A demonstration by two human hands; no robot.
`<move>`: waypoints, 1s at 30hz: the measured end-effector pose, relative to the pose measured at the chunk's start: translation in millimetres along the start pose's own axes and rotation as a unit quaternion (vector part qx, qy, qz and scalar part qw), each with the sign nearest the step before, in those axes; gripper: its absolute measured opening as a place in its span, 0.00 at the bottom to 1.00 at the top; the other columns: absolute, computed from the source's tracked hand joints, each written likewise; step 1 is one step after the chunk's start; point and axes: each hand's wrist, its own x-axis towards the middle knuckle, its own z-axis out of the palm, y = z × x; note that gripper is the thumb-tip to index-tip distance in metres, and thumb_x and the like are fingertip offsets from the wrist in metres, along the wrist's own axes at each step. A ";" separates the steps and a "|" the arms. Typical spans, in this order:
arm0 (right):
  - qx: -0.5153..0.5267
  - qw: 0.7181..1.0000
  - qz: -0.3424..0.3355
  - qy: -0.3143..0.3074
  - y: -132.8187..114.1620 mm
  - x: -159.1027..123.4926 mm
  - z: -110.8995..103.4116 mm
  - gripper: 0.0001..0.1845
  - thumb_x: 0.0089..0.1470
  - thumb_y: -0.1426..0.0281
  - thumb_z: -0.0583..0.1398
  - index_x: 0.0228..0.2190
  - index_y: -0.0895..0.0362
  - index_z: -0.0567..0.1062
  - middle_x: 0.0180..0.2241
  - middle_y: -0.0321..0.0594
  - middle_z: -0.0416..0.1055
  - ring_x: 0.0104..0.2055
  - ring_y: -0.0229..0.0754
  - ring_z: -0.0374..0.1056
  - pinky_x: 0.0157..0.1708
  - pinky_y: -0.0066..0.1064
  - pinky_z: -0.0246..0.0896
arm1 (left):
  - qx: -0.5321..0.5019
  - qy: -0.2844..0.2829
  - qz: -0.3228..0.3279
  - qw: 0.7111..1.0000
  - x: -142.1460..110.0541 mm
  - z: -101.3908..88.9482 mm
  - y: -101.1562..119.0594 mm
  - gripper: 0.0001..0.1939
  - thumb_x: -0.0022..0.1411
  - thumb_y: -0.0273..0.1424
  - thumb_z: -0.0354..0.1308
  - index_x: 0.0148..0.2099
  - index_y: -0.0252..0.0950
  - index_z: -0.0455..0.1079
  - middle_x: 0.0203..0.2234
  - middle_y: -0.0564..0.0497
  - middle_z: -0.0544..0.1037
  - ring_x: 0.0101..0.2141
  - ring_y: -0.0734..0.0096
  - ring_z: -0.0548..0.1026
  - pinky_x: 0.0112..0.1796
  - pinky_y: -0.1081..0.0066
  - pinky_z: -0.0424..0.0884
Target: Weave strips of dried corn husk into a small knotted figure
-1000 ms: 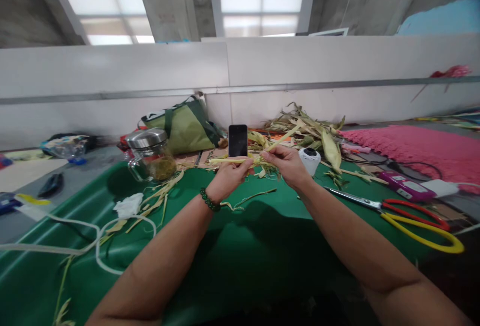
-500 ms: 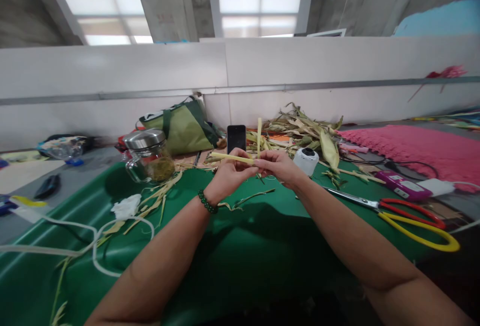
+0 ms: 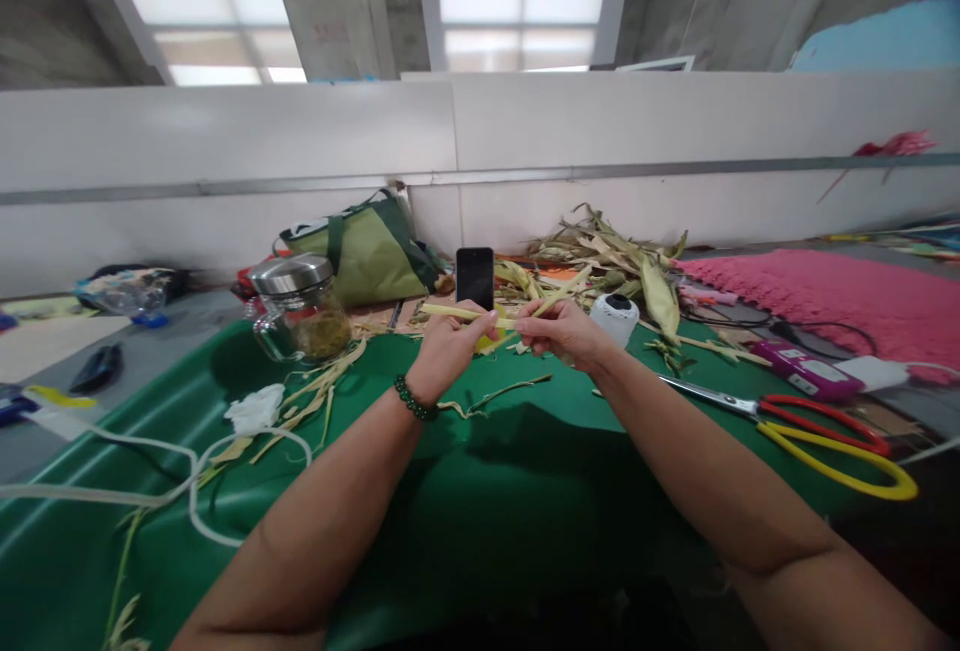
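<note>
Between my hands, over the green mat (image 3: 510, 521), are pale yellow corn husk strips (image 3: 561, 293). My left hand (image 3: 452, 343), with a dark green bead bracelet at the wrist, pinches one strip that sticks out to the left past the fingers. Thumb and fingers of my right hand (image 3: 559, 331) close on a strip that slants up to the right. The strips meet in the small gap between the two hands, where a yellow piece shows below; how they join there is too small to tell. Just behind my hands a black phone (image 3: 475, 276) stands upright.
Dried corn husks (image 3: 600, 251) are heaped at the back, beside a white spool (image 3: 615, 319). Scissors (image 3: 757, 409) with red and yellow handles lie right. A lidded glass jar (image 3: 307, 316), a green bag (image 3: 367, 256) and a white cable (image 3: 193, 471) are on the left.
My hands have moved slightly apart. The strip that stood upright between them now leans to the right in my right hand, and a yellow piece shows between the hands.
</note>
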 end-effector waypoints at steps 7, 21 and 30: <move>-0.028 0.998 0.031 -0.041 -3.4 -0.4 -3.8 0.22 0.31 0.58 0.71 0.23 0.60 0.73 0.13 0.31 0.68 0.12 0.27 0.59 0.11 0.19 0.52 | -0.050 -0.046 -0.034 0.997 2.9 0.4 -3.6 0.14 0.56 0.38 0.55 0.24 0.34 0.68 0.20 0.53 0.71 0.25 0.74 0.68 0.29 0.73 0.63; -0.084 0.993 -0.007 -0.078 -5.3 -2.6 -6.0 0.14 0.29 0.66 0.71 0.22 0.60 0.77 0.17 0.33 0.71 0.17 0.30 0.63 0.17 0.23 0.59 | -0.116 -0.187 -0.090 0.971 1.8 -2.1 -4.6 0.15 0.48 0.27 0.62 0.37 0.36 0.60 0.18 0.60 0.71 0.22 0.77 0.72 0.28 0.75 0.69; -0.054 0.996 0.001 -0.068 -2.5 -1.9 -9.1 0.16 0.31 0.65 0.71 0.25 0.60 0.77 0.18 0.34 0.72 0.18 0.32 0.66 0.19 0.24 0.63 | -0.131 -0.251 -0.129 0.950 2.5 -15.4 1.2 0.24 0.47 0.28 0.65 0.49 0.36 0.67 0.21 0.57 0.74 0.25 0.74 0.74 0.31 0.71 0.71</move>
